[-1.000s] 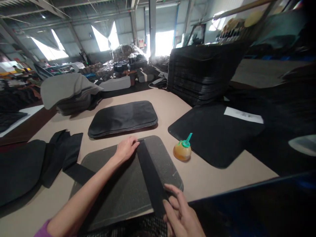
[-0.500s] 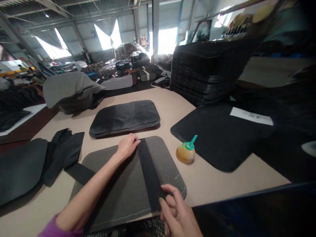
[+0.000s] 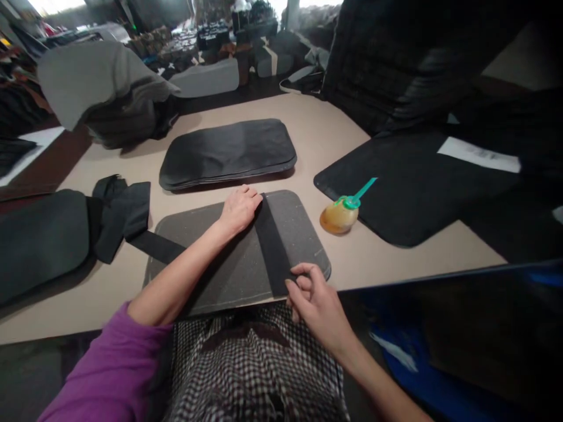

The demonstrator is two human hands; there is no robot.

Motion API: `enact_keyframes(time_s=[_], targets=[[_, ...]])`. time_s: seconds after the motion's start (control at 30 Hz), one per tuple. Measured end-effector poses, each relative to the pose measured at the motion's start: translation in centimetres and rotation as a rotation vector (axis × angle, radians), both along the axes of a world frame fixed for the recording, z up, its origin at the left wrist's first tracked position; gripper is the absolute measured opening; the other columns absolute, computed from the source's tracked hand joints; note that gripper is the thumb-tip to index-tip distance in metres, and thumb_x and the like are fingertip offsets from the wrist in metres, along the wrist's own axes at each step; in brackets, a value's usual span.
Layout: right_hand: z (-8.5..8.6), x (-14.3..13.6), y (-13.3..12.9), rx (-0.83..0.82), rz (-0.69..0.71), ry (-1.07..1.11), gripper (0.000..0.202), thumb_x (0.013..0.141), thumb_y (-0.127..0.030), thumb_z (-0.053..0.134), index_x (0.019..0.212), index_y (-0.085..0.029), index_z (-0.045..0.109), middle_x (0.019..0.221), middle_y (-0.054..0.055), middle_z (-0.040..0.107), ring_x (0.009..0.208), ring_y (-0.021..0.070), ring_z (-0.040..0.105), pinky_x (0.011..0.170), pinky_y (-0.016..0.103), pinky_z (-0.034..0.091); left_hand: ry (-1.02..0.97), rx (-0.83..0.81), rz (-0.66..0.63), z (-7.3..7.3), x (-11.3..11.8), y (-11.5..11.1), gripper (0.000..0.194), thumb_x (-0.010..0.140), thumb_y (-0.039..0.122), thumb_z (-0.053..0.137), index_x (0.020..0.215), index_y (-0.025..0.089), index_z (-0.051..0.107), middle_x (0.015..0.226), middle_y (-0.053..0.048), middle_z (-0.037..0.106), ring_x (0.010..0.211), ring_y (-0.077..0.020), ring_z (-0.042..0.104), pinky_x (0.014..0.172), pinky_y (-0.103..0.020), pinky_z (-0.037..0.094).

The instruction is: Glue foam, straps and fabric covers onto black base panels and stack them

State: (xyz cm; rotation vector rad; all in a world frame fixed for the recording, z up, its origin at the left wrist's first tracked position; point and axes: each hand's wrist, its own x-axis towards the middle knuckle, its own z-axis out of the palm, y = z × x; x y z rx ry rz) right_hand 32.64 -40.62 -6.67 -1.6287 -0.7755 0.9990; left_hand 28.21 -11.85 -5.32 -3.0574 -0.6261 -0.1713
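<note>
A grey panel with rounded corners (image 3: 215,264) lies flat at the table's near edge. Across its right part runs a black fabric strip (image 3: 273,252), front to back. My left hand (image 3: 241,210) rests at the strip's far end, fingers closed together on its edge. At the near end, my right hand (image 3: 310,290) has thumb and forefinger on the strip's right edge, the other fingers curled. Under my left forearm, a second black strip (image 3: 160,247) crosses the panel's left side. Right of the panel sits a squat bottle of amber liquid with a green spout (image 3: 339,217).
Behind the panel lies a stack of black rounded panels (image 3: 229,152). More dark panels (image 3: 41,240) and bunched black strips (image 3: 125,214) are at left. A large black sheet (image 3: 396,187) covers the right side, below a tall dark stack (image 3: 396,64). Grey pieces (image 3: 101,82) are heaped far left.
The view has tilted down, so the table sits higher and my checked apron shows. Both hands stay at the strip's two ends, with hardly any shift against the panel.
</note>
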Motion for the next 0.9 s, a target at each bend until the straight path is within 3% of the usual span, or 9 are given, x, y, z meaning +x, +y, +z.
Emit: enact_keyframes(time_s=[0.2,0.37,0.5,0.6,0.67,0.77,0.9], targets=[[0.2,0.0,0.0,-0.003,0.074,-0.163,0.021,0.103,-0.042,0.048,0.110,-0.023,0.042,0.065,-0.009,0.051,0.047,0.0131,0.057,0.046,0.022,0.042,-0.019,0.003,-0.020,0.2,-1.7,-0.8,0.035,0.104,0.022,0.034,0.112,0.018,0.069,0.104,-0.013,0.069,0.106,-0.0272,0.052,0.093,-0.040,0.043],[-0.1,0.1,0.4,0.009,0.116,-0.500,0.012,0.102,-0.032,0.047,0.108,-0.021,0.047,0.061,-0.008,0.045,0.053,0.0149,0.055,0.053,0.025,0.039,-0.075,-0.065,-0.013,-0.3,-2.3,-1.1,0.037,0.106,0.032,0.035,0.116,0.016,0.067,0.109,-0.016,0.069,0.112,-0.0303,0.051,0.098,-0.044,0.042],[-0.8,-0.3,0.0,-0.007,0.172,-0.871,0.017,0.103,-0.029,0.044,0.110,-0.021,0.058,0.066,-0.002,0.064,0.055,0.0175,0.064,0.052,0.027,0.038,-0.108,-0.096,-0.012,-0.4,-2.5,-1.3,0.035,0.105,0.035,0.042,0.117,0.016,0.069,0.122,-0.017,0.067,0.120,-0.0301,0.050,0.104,-0.047,0.041],[-1.3,-0.3,-0.4,0.033,0.170,-1.205,0.028,0.104,-0.028,0.042,0.116,-0.024,0.066,0.095,0.004,0.078,0.066,0.0204,0.072,0.052,0.029,0.041,-0.152,-0.091,0.027,0.2,-3.7,-0.5,0.032,0.104,0.035,0.047,0.122,0.021,0.069,0.145,-0.012,0.056,0.132,-0.0273,0.045,0.111,-0.045,0.039],[-1.4,-0.2,-0.6,0.058,0.173,-1.316,0.032,0.102,-0.027,0.042,0.118,-0.025,0.069,0.106,0.005,0.077,0.077,0.0223,0.075,0.055,0.030,0.046,-0.247,-0.138,0.042,1.3,-5.9,0.3,0.030,0.103,0.029,0.050,0.127,0.021,0.067,0.150,-0.011,0.052,0.136,-0.0244,0.044,0.114,-0.043,0.037],[-1.0,0.0,-0.9,0.081,0.178,-1.349,0.033,0.099,-0.029,0.043,0.112,-0.027,0.073,0.105,0.004,0.077,0.084,0.0235,0.075,0.062,0.032,0.051,-0.359,-0.279,0.018,3.9,-11.4,1.2,0.030,0.102,0.022,0.051,0.128,0.019,0.065,0.134,-0.011,0.064,0.127,-0.0214,0.053,0.112,-0.039,0.040],[0.4,-0.4,-0.8,0.172,0.138,-1.278,0.032,0.100,-0.031,0.044,0.105,-0.027,0.075,0.103,0.003,0.076,0.088,0.0212,0.074,0.066,0.030,0.051,-0.212,-0.391,-0.002,6.4,-19.9,2.0,0.027,0.100,0.028,0.057,0.125,0.023,0.067,0.119,-0.008,0.070,0.116,-0.0216,0.058,0.105,-0.037,0.044]])
